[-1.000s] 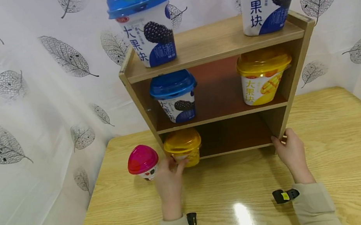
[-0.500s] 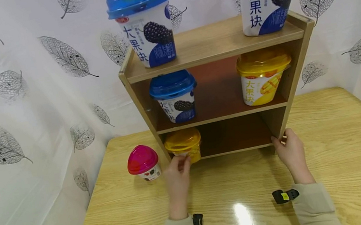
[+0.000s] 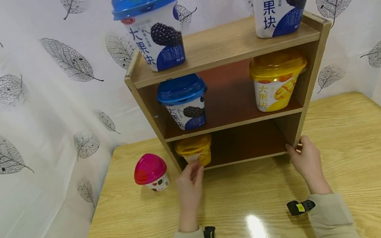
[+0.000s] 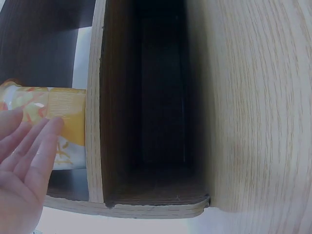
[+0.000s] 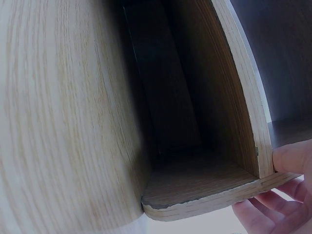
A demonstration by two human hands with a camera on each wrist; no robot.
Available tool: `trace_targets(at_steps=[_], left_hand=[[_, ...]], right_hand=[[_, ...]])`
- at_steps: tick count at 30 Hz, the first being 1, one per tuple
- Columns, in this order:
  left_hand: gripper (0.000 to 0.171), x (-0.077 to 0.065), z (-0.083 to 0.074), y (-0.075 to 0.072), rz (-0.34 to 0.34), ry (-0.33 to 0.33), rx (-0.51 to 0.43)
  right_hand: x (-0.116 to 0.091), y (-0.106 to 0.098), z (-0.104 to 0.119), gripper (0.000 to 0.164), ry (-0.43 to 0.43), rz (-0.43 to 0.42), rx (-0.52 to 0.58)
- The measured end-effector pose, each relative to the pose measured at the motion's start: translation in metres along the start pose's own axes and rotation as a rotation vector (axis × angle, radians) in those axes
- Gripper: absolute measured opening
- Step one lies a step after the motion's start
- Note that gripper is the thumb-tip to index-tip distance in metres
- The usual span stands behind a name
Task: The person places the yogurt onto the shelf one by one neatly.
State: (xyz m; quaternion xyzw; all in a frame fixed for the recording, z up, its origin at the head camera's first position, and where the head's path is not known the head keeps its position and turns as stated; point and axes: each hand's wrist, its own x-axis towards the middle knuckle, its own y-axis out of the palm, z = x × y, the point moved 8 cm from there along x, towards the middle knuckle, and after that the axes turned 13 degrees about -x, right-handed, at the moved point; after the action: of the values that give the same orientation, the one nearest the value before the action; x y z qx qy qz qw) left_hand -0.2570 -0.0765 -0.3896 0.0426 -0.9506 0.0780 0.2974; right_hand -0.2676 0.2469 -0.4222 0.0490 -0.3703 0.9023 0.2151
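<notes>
My left hand (image 3: 190, 181) reaches to the lower left of the wooden shelf unit (image 3: 236, 124). Its straight fingers lie against the front of a yogurt cup with a yellow lid (image 3: 194, 145), which stands upright in the bottom compartment. The left wrist view shows those fingers (image 4: 41, 141) flat along the yellow and white cup (image 4: 70, 114). With the thumb on the inside and fingers round the outside, my right hand (image 3: 307, 158) grips the lower right side panel (image 5: 265, 183) of the shelf.
A yogurt cup with a pink lid (image 3: 150, 173) stands on the table (image 3: 127, 237) left of the shelf. Blue-lidded cups stand on the top board, and a blue-lidded cup (image 3: 183, 103) and a yellow-lidded cup (image 3: 278, 80) share the middle compartment. Leaf-patterned cloth hangs behind.
The bottom yellow-lidded cup has moved back into the compartment and slightly right, with my left hand following it. The left thumb and fingers have straightened somewhat. My right hand has stayed put.
</notes>
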Motion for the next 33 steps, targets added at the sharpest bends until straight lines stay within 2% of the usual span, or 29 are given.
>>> trace_targets(at_steps=[7, 17, 19, 23, 26, 33], left_hand=[[0.014, 0.000, 0.002, 0.002, 0.018, -0.025, -0.004], [0.018, 0.001, 0.000, 0.000, -0.006, 0.000, -0.010], [0.018, 0.001, -0.006, -0.001, -0.025, 0.025, -0.006], [0.019, 0.002, -0.029, -0.004, -0.073, 0.099, 0.005], [0.020, 0.002, -0.037, -0.006, -0.099, 0.121, 0.012], [0.022, 0.000, -0.009, -0.008, -0.111, 0.086, 0.022]], right_hand=[[0.000, 0.000, 0.000, 0.029, 0.006, 0.006, 0.005], [-0.001, 0.002, -0.002, 0.028, 0.001, 0.008, 0.010], [-0.001, 0.002, -0.002, 0.028, -0.001, 0.009, 0.008], [-0.001, 0.001, -0.001, 0.028, -0.005, 0.006, 0.003], [-0.001, 0.001, 0.000, 0.028, -0.007, 0.004, 0.004], [0.000, 0.001, 0.000, 0.029, 0.003, 0.011, 0.015]])
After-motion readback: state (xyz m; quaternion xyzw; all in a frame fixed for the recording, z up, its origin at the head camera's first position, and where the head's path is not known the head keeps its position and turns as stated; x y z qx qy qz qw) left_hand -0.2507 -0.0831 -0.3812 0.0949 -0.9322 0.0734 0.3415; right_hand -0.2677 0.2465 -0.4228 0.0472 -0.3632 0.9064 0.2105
